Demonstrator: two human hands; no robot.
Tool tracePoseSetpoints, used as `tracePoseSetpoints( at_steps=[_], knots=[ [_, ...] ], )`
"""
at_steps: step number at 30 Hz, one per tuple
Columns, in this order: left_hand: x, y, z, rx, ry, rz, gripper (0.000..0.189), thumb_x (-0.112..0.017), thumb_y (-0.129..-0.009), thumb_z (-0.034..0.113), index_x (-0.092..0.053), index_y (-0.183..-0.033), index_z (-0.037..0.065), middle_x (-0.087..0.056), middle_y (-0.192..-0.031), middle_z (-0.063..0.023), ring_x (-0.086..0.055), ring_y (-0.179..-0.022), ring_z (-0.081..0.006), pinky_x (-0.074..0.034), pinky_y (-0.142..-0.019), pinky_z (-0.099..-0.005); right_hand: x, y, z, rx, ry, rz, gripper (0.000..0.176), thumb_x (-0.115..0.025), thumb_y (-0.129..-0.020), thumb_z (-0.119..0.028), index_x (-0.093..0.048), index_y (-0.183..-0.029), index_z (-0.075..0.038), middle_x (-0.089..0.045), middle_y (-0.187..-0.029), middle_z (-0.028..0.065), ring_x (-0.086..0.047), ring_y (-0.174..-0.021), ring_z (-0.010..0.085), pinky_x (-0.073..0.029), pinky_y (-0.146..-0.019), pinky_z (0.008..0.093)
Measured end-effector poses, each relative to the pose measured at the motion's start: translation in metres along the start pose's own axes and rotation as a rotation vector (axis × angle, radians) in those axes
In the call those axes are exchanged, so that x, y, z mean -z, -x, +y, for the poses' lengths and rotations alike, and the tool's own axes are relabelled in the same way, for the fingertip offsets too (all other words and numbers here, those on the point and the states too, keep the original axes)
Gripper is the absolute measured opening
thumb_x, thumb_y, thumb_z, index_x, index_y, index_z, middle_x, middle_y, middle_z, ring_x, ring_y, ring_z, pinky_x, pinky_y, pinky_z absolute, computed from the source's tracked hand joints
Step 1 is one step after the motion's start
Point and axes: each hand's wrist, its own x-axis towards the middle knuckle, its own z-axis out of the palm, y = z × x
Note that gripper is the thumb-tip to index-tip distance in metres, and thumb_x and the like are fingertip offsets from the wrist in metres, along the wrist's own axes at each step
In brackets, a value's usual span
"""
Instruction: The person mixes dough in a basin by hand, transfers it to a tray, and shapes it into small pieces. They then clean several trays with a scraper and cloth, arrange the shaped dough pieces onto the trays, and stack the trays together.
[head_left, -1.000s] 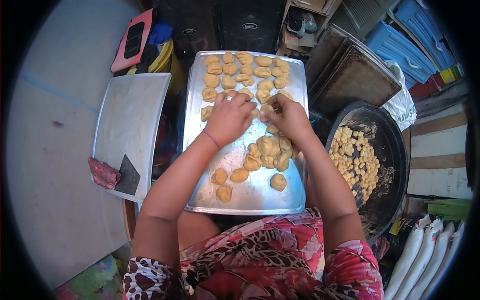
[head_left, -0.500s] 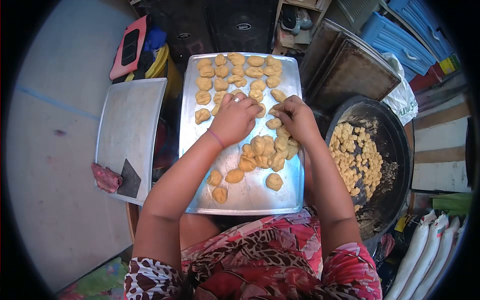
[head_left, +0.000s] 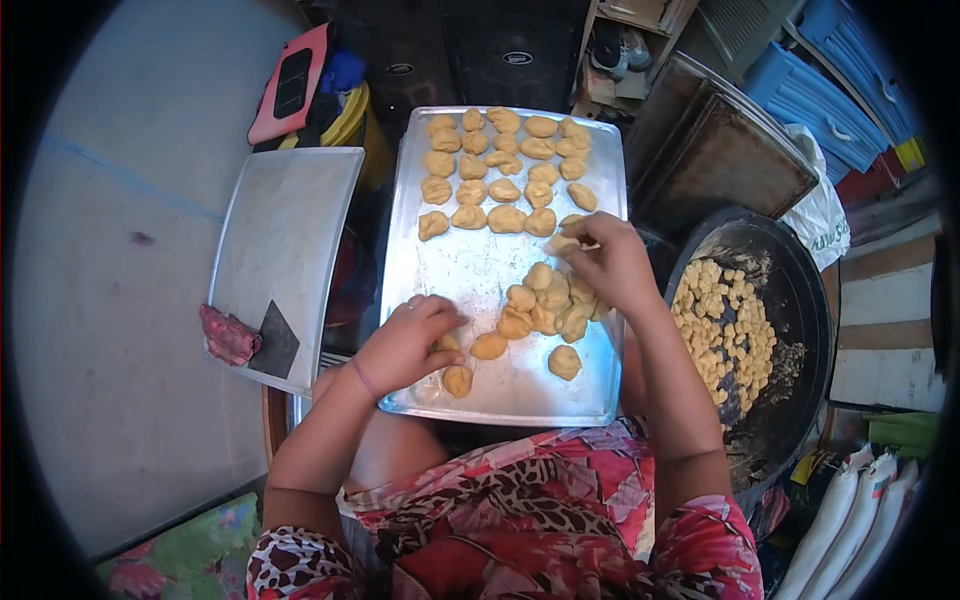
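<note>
Rows of yellowish dough balls (head_left: 505,190) line the far part of a metal baking tray (head_left: 470,275) in front of me. A heap of dough balls (head_left: 552,297) lies on the tray's right side. At the near left of the tray, my left hand (head_left: 408,343) has its fingers closed round a dough ball (head_left: 447,344), partly hidden by them. Close by are two other dough balls, one oval (head_left: 488,346). My right hand (head_left: 608,258) pinches a small dough piece (head_left: 563,244) at the right end of the nearest row, just beyond the heap.
A black tub (head_left: 815,320) at my right holds many small dough pieces (head_left: 735,330). Dark trays (head_left: 745,150) lean behind it. To my left stands another metal tray (head_left: 285,220) with a reddish cloth (head_left: 230,336) on its edge. White tube-shaped packs (head_left: 830,520) lie at lower right.
My left hand has moved from the rows back to the tray's near left and closed on a dough ball there. My right hand stays near the row's right end. The view has shifted slightly.
</note>
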Motion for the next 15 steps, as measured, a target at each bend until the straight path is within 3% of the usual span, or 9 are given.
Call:
tracePoseSetpoints(
  at_steps=[2,4,6,7,8,10,11,15],
  knots=[
    [-0.004,0.007,-0.009,0.033,0.103,-0.033,0.027,-0.071,-0.077,0.015,-0.065,-0.101,0.005,-0.061,-0.098,-0.0130,-0.059,-0.095,-0.0309,-0.046,-0.084,-0.0375,-0.011,-0.012,-0.018,-0.031,-0.133,0.027,0.017,-0.066,-0.073,-0.012,-0.067,-0.089,-0.005,-0.064,-0.087,0.0117,-0.061,-0.085,0.0322,-0.047,-0.078,0.0412],
    [-0.005,0.009,-0.017,0.100,0.119,0.061,0.020,-0.070,-0.077,0.011,-0.065,-0.095,0.002,-0.061,-0.094,-0.0149,-0.062,-0.088,-0.0315,-0.050,-0.075,-0.0362,-0.034,-0.026,-0.039,0.161,-0.136,0.056,0.019,-0.068,-0.075,-0.010,-0.066,-0.092,-0.002,-0.064,-0.087,0.0140,-0.062,-0.081,0.0319,-0.050,-0.072,0.0366],
    [-0.004,-0.007,-0.025,0.088,0.052,0.168,0.019,-0.070,-0.077,0.009,-0.064,-0.094,0.001,-0.062,-0.091,-0.0163,-0.063,-0.084,-0.0310,-0.051,-0.074,-0.0370,-0.067,-0.036,-0.052,0.138,-0.231,-0.023,0.016,-0.067,-0.076,-0.011,-0.066,-0.089,-0.002,-0.064,-0.087,0.0144,-0.062,-0.081,0.0326,-0.049,-0.074,0.0378],
    [-0.002,-0.019,-0.027,0.138,0.074,0.312,0.021,-0.069,-0.078,0.010,-0.064,-0.097,0.002,-0.061,-0.093,-0.0155,-0.062,-0.088,-0.0321,-0.050,-0.077,-0.0372,-0.074,-0.038,-0.055,0.197,-0.024,-0.100,0.018,-0.067,-0.077,-0.013,-0.067,-0.093,-0.005,-0.064,-0.089,0.0134,-0.061,-0.086,0.0331,-0.047,-0.079,0.0396],
    [0.001,-0.028,-0.030,0.186,0.096,0.456,0.023,-0.068,-0.079,0.011,-0.063,-0.100,0.003,-0.060,-0.094,-0.0147,-0.060,-0.091,-0.0333,-0.049,-0.080,-0.0375,-0.075,-0.036,-0.055,0.200,-0.022,-0.099,0.018,-0.067,-0.077,-0.013,-0.067,-0.093,-0.005,-0.064,-0.089,0.0134,-0.061,-0.086,0.0331,-0.047,-0.079,0.0396],
    [0.010,-0.040,-0.039,0.133,0.110,0.477,0.024,-0.069,-0.078,0.011,-0.063,-0.101,0.003,-0.059,-0.097,-0.0144,-0.060,-0.092,-0.0334,-0.049,-0.081,-0.0374,-0.069,-0.027,-0.059,0.207,0.031,-0.033,0.023,-0.067,-0.077,-0.018,-0.066,-0.098,-0.007,-0.063,-0.093,0.0124,-0.060,-0.090,0.0335,-0.045,-0.082,0.0409],
    [0.012,-0.045,-0.043,0.084,0.129,0.493,0.026,-0.070,-0.077,0.011,-0.063,-0.102,0.003,-0.058,-0.100,-0.0141,-0.060,-0.092,-0.0335,-0.049,-0.081,-0.0373,-0.055,-0.021,-0.058,0.124,0.056,-0.089,0.032,-0.070,-0.075,-0.024,-0.065,-0.104,-0.010,-0.063,-0.095,0.0102,-0.057,-0.097,0.0313,-0.042,-0.085,0.0420],
    [0.012,-0.053,-0.054,0.074,0.050,0.437,0.029,-0.072,-0.075,0.010,-0.064,-0.102,0.002,-0.057,-0.106,-0.0137,-0.060,-0.092,-0.0333,-0.049,-0.080,-0.0375,-0.021,0.006,-0.053,0.072,0.261,-0.260,0.037,-0.072,-0.072,-0.031,-0.067,-0.105,-0.014,-0.064,-0.095,0.0047,-0.052,-0.101,0.0257,-0.037,-0.086,0.0405]
  ],
)
